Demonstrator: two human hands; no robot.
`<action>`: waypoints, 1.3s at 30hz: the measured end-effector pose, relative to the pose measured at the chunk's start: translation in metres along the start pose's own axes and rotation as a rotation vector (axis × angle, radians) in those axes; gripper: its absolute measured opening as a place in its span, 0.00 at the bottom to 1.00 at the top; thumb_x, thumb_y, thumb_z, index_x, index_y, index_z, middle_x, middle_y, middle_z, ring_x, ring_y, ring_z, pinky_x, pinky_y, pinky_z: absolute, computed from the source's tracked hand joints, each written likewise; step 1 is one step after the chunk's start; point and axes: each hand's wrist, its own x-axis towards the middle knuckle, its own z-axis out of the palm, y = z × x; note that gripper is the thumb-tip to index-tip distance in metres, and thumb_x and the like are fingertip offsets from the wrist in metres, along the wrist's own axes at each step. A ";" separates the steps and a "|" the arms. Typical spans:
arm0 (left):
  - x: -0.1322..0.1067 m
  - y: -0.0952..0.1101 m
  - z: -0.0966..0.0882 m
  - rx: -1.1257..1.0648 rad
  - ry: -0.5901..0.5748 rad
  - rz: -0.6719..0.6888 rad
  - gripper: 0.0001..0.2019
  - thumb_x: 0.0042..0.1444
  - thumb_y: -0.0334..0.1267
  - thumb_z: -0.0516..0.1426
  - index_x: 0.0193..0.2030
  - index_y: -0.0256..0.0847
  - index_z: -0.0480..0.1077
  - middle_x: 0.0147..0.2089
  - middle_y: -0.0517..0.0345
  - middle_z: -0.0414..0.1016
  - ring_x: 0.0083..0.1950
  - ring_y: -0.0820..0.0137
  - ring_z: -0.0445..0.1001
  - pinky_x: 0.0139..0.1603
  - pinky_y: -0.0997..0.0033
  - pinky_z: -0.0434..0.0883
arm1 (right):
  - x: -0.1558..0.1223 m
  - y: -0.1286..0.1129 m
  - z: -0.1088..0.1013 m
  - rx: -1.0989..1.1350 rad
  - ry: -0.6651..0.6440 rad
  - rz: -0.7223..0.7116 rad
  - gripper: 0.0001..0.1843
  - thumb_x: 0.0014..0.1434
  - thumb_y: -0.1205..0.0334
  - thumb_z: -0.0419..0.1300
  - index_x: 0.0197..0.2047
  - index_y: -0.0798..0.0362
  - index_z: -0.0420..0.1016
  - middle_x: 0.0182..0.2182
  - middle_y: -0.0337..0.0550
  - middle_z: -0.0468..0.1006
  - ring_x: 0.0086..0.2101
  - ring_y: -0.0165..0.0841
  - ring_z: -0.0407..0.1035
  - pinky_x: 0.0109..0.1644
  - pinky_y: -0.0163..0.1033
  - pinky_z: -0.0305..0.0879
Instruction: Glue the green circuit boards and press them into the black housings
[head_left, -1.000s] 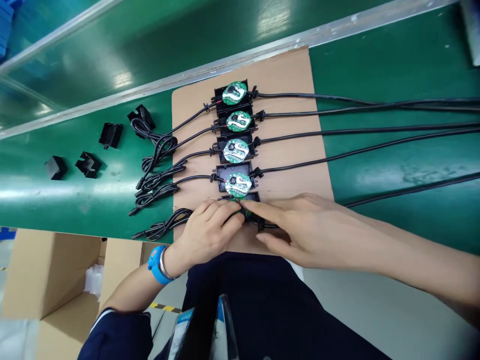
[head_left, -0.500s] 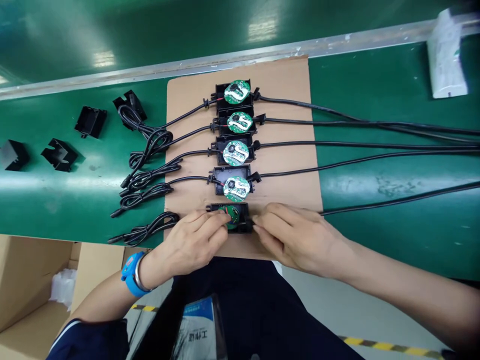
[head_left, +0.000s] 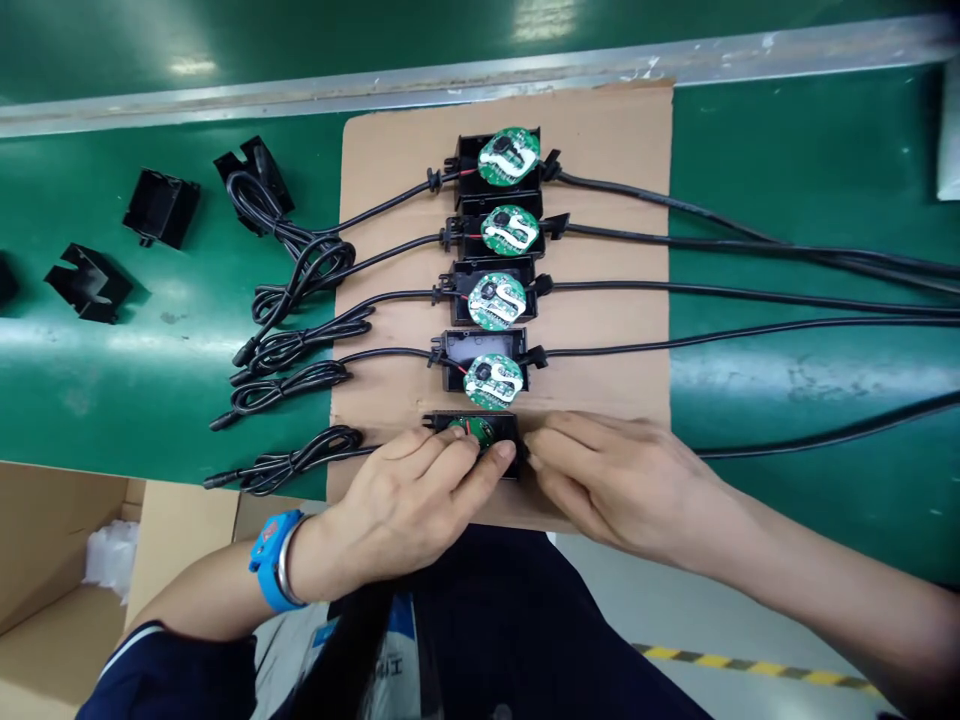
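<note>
A small black plastic box (head_left: 504, 424) lies nearest me on the cardboard, partly covered by my fingers. Inside it, a green circuit board (head_left: 477, 430) shows beside a bit of red wire. My left hand (head_left: 405, 500) is closed over the box, fingers at the board and thumb stretched to the right end. At that same end my right hand (head_left: 615, 475) pinches the black cable (head_left: 757, 446); the pinched part is hidden by the fingers. Beyond lie several similar boxes in a column, each with a round circuit board (head_left: 493, 381) and cables at both sides.
A cardboard sheet (head_left: 600, 140) covers part of the green table (head_left: 750, 150). Coiled black cables (head_left: 300, 460) lie on the left, with loose black plastic covers (head_left: 161, 207) further out. An open carton (head_left: 60, 530) stands below the table's left edge.
My left thumb has moved from the circuit board to the right end of the box. My right hand keeps its pinch there. The view has shifted slightly.
</note>
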 end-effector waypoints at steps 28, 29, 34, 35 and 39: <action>-0.025 -0.013 -0.016 -0.100 0.254 -0.376 0.09 0.62 0.32 0.57 0.48 0.40 0.74 0.44 0.56 0.81 0.46 0.65 0.74 0.48 0.60 0.68 | -0.003 -0.046 0.021 -0.171 0.378 -0.065 0.13 0.61 0.70 0.59 0.47 0.66 0.78 0.36 0.53 0.76 0.38 0.40 0.65 0.42 0.45 0.63; -0.025 -0.015 -0.016 -0.076 0.212 -0.395 0.07 0.62 0.34 0.58 0.46 0.40 0.75 0.42 0.56 0.80 0.43 0.65 0.74 0.45 0.60 0.67 | 0.001 -0.053 0.023 -0.197 0.364 -0.052 0.16 0.61 0.69 0.59 0.50 0.68 0.78 0.36 0.54 0.76 0.38 0.41 0.64 0.42 0.45 0.63; -0.020 -0.019 -0.008 -0.058 0.155 -0.372 0.06 0.63 0.34 0.57 0.39 0.42 0.76 0.38 0.59 0.79 0.39 0.65 0.70 0.40 0.61 0.63 | 0.019 -0.074 0.039 -0.274 0.268 0.031 0.24 0.65 0.61 0.55 0.54 0.75 0.75 0.35 0.57 0.74 0.37 0.43 0.61 0.42 0.46 0.60; -0.020 -0.020 -0.006 -0.062 0.156 -0.365 0.06 0.63 0.33 0.57 0.39 0.41 0.76 0.38 0.58 0.79 0.39 0.65 0.70 0.40 0.61 0.64 | 0.022 -0.076 0.041 -0.285 0.263 0.036 0.23 0.65 0.61 0.55 0.52 0.75 0.76 0.34 0.56 0.74 0.37 0.42 0.61 0.41 0.46 0.59; -0.022 -0.023 -0.004 -0.082 0.140 -0.328 0.07 0.63 0.32 0.56 0.40 0.40 0.77 0.39 0.58 0.79 0.40 0.65 0.70 0.42 0.61 0.65 | 0.029 -0.080 0.045 -0.275 0.290 0.075 0.17 0.64 0.62 0.56 0.42 0.69 0.81 0.30 0.52 0.71 0.35 0.41 0.60 0.38 0.45 0.56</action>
